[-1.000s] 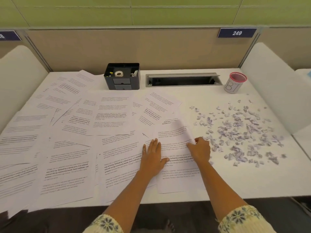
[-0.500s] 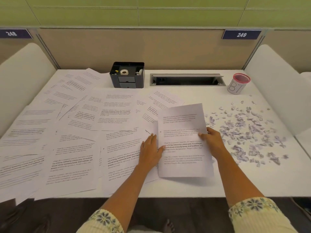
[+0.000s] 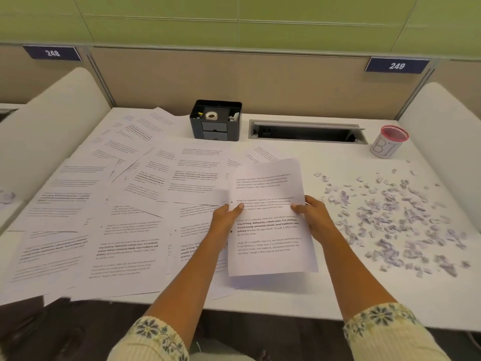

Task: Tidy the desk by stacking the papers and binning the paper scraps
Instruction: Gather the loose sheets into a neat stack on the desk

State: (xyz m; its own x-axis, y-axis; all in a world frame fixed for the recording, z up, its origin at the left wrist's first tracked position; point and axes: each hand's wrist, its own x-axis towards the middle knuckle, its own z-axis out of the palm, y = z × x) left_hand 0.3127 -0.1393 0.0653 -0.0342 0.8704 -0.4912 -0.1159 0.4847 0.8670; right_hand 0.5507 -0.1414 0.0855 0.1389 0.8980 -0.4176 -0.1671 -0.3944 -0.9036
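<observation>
Both hands are holding one printed sheet [image 3: 268, 230] up above the tabletop [image 3: 312, 157]. The left hand [image 3: 225, 217] is gripping its left edge and the right hand [image 3: 316, 214] its right edge, fingers [image 3: 296, 208] pinching narrowly. Over a dozen loose sheets [image 3: 130, 230] are lying overlapped on the left. Uncountably many scraps [image 3: 403, 217] are lying on the right, near one cup [image 3: 387, 145].

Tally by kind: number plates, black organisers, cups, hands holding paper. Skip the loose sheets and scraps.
Number plates: 2
Black organisers: 1
Cups: 1
Hands gripping the raised paper: 2, left hand, right hand
Total: 6
</observation>
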